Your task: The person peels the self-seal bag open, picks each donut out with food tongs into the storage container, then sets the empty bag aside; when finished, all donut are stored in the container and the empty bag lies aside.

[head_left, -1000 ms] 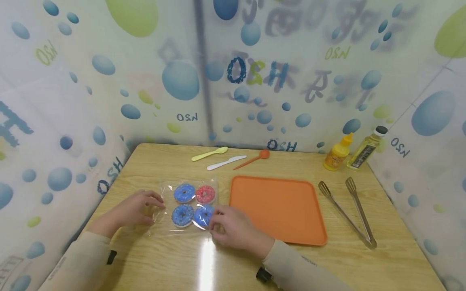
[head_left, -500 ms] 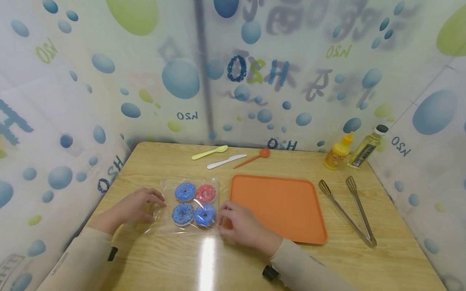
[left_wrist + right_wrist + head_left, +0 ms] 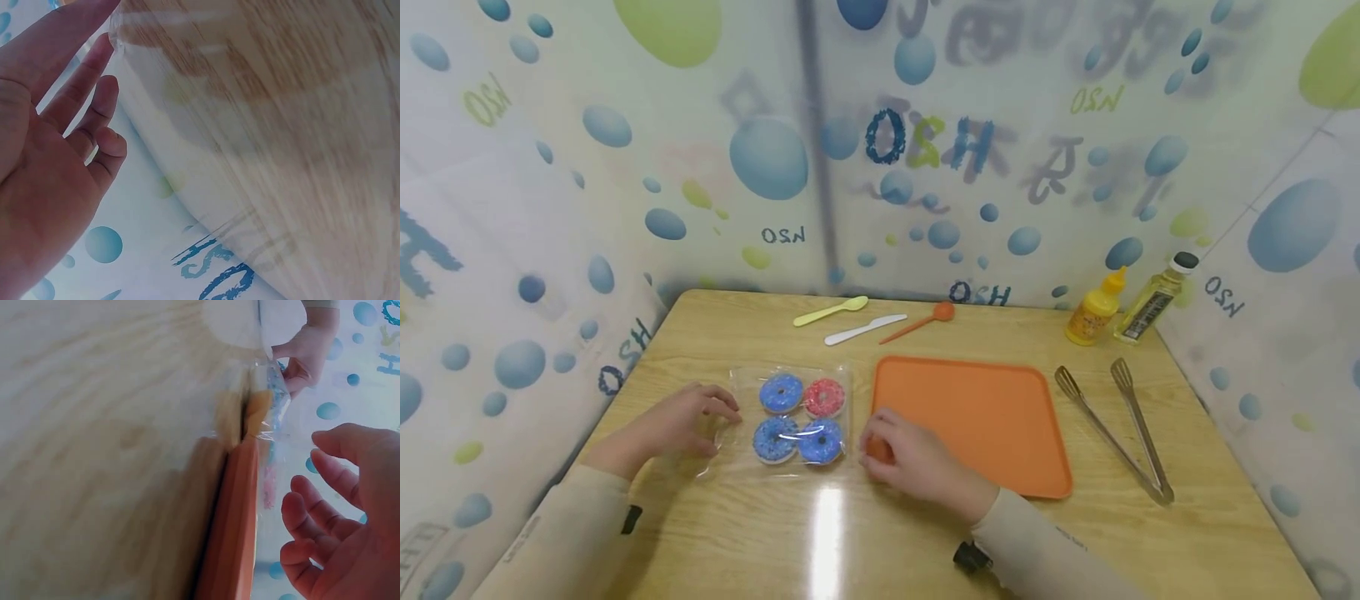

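A clear plastic bag (image 3: pixel 790 473) with several toy-like donuts lies on the table, left of the middle. Three donuts are blue, among them the lower-right blue donut (image 3: pixel 821 442); a pinkish-red donut (image 3: pixel 824 398) is at the upper right. My left hand (image 3: pixel 681 425) is at the bag's left edge, thumb and fingers spread apart; in the left wrist view its fingertips meet the crumpled plastic. With fingers loosely bent and nothing in them, my right hand (image 3: pixel 917 458) hovers over the lower-left corner of an orange tray (image 3: pixel 970 417), just right of the bag.
Along the back lie a yellow spoon (image 3: pixel 831 312), a white knife (image 3: pixel 865 330) and an orange spoon (image 3: pixel 917 323). Metal tongs (image 3: pixel 1108 437) rest spread beside the tray. A yellow squeeze bottle (image 3: pixel 1094 310) and an oil bottle (image 3: pixel 1152 304) stand at the back right.
My right hand has left the bag's lower-right donut and moved right, over the tray's corner. My left hand stays by the bag's left edge.
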{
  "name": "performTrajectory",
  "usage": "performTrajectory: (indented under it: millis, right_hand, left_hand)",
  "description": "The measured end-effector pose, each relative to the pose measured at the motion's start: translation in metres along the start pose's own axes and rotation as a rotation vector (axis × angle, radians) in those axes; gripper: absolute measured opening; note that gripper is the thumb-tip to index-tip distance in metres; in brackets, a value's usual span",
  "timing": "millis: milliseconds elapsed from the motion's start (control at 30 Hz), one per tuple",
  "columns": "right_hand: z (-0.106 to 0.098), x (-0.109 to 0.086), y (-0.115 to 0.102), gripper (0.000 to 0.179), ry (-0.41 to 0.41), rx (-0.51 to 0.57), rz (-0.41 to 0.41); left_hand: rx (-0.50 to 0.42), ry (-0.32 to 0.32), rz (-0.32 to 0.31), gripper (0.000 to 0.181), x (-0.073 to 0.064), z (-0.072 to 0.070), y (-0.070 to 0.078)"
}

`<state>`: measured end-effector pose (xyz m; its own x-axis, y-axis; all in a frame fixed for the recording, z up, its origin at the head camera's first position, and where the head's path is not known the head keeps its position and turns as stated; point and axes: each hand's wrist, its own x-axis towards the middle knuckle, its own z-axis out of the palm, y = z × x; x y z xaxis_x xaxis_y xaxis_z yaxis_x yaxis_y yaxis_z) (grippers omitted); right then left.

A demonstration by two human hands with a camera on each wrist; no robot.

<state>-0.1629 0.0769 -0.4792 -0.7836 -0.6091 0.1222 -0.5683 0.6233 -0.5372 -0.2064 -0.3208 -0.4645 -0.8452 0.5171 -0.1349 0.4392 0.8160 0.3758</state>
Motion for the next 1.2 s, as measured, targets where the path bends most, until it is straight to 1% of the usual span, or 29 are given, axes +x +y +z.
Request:
performTrajectory:
  millis: [100,300,367,500,633,733,800,833,933,1033,1200]
  right_hand:
    - [-0.003,0.004,0.001,0.014,0.011,0.033,0.005]
    - [-0.009,0.018,0.003,0.015,0.032,0.065,0.000]
    - [-0.010,0.023,0.004,0.014,0.023,0.073,0.003]
    - [-0.011,0.035,0.005,0.020,-0.003,0.047,-0.016]
    - [-0.010,0.046,0.005,0.027,-0.038,0.020,-0.048]
    - [-0.008,0.054,0.005,0.033,-0.061,0.028,-0.058]
    - [-0.007,0.058,0.003,0.034,-0.073,0.023,-0.066]
    - [-0.006,0.060,0.003,0.035,-0.077,0.015,-0.070]
    - [-0.005,0.065,0.001,0.033,-0.088,-0.003,-0.077]
    - [-0.003,0.069,0.001,0.028,-0.093,-0.012,-0.066]
    - [-0.002,0.071,0.000,0.020,-0.109,-0.018,-0.059]
  left_hand:
    - [-0.001,-0.010,-0.012,0.042,0.001,-0.001,0.002]
    - [0.017,-0.005,0.010,0.043,0.007,0.001,0.004]
    - [0.024,-0.005,0.021,0.044,0.010,0.001,0.004]
    - [0.025,-0.018,0.002,0.044,0.013,0.003,0.003]
    - [0.025,-0.019,-0.004,0.045,0.013,0.004,0.002]
    - [0.027,-0.017,0.003,0.045,0.013,0.004,0.001]
    - [0.030,-0.017,0.019,0.044,0.012,0.004,0.001]
    - [0.024,-0.019,0.009,0.044,0.012,0.004,0.000]
    - [0.023,-0.019,0.022,0.045,0.012,0.002,-0.001]
    - [0.026,-0.020,0.028,0.045,0.012,0.000,-0.003]
    - [0.042,-0.020,0.064,0.045,0.013,-0.001,-0.004]
